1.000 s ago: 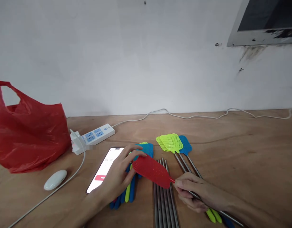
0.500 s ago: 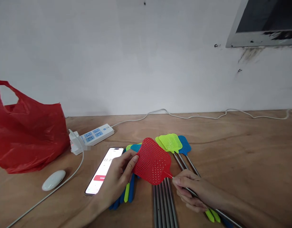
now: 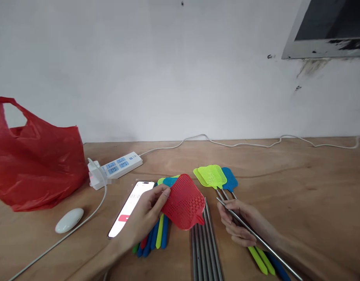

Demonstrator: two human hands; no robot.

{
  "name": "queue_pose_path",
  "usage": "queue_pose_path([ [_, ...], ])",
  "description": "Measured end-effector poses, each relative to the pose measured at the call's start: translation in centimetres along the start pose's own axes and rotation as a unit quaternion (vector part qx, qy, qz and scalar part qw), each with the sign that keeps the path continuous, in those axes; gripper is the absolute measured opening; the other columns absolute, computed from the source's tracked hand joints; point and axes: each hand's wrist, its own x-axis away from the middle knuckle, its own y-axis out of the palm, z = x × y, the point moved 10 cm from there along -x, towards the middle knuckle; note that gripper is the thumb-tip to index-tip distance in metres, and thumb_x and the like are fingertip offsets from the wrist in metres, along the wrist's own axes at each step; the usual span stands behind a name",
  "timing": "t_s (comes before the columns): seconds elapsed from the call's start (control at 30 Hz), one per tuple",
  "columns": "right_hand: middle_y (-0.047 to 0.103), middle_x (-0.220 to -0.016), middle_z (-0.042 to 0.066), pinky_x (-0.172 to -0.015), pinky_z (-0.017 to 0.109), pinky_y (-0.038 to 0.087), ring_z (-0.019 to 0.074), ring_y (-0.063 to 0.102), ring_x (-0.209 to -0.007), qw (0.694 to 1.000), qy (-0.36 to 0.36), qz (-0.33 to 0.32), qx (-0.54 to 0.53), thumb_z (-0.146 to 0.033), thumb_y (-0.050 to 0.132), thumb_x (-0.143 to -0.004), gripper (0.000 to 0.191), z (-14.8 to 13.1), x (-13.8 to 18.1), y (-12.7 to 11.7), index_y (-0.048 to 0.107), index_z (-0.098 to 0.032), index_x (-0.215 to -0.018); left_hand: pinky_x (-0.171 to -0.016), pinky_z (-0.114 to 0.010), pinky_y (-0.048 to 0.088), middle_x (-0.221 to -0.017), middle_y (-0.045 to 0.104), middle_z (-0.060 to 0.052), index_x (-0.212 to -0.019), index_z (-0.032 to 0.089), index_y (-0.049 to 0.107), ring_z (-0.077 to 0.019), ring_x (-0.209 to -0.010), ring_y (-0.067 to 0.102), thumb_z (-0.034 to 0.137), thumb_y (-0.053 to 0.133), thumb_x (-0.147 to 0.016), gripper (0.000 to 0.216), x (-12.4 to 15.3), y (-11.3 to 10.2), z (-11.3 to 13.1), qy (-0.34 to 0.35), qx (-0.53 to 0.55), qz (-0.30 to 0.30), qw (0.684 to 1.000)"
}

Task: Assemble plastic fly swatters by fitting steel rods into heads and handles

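My left hand (image 3: 145,218) pinches the edge of a red perforated swatter head (image 3: 184,201) and holds it just above the wooden table (image 3: 300,195). My right hand (image 3: 241,226) grips a thin metal rod (image 3: 256,238) whose tip points toward the red head, a small gap apart from it. Under my left hand lies a pile of loose swatter heads and coloured handles (image 3: 156,234). Several bare metal rods (image 3: 205,246) lie side by side between my hands. Assembled green and blue swatters (image 3: 215,176) lie beyond my right hand.
A phone (image 3: 130,208) with a lit screen lies left of my left hand. Further left are a white power strip (image 3: 117,166), a white mouse (image 3: 69,220) with cable, and a red plastic bag (image 3: 36,160). A white cable (image 3: 256,143) runs along the wall.
The red head was on the rod's tip; now the rod is pulled back free of it. My left hand turned the head flat-on and drew it slightly left.
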Motion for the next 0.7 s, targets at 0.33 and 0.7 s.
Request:
queue_pose_path([
  [0.33, 0.043, -0.044, -0.010, -0.026, 0.015, 0.015, 0.0012, 0.013, -0.026, 0.998, -0.056, 0.015, 0.013, -0.040, 0.061, -0.079, 0.024, -0.9, 0.4, -0.1, 0.056, -0.018, -0.069, -0.036, -0.019, 0.016, -0.056, 0.029, 0.008, -0.074, 0.021, 0.048, -0.0083, -0.044, 0.023, 0.050, 0.041, -0.101, 0.040, 0.7, 2.6, -0.5, -0.011, 0.013, -0.100, 0.995],
  [0.7, 0.029, -0.035, -0.014, -0.032, 0.018, 0.021, 0.0038, 0.018, -0.029, 0.982, -0.031, 0.069, 0.173, -0.050, 0.069, -0.083, 0.040, 0.1, 1.3, -0.1, 0.075, -0.014, -0.099, -0.034, -0.016, 0.021, -0.055, 0.041, 0.009, -0.087, 0.018, 0.059, -0.0055, -0.038, 0.029, 0.055, 0.047, -0.097, 0.040, 0.8, 3.0, -1.5, -0.046, 0.035, -0.113, 0.992],
])
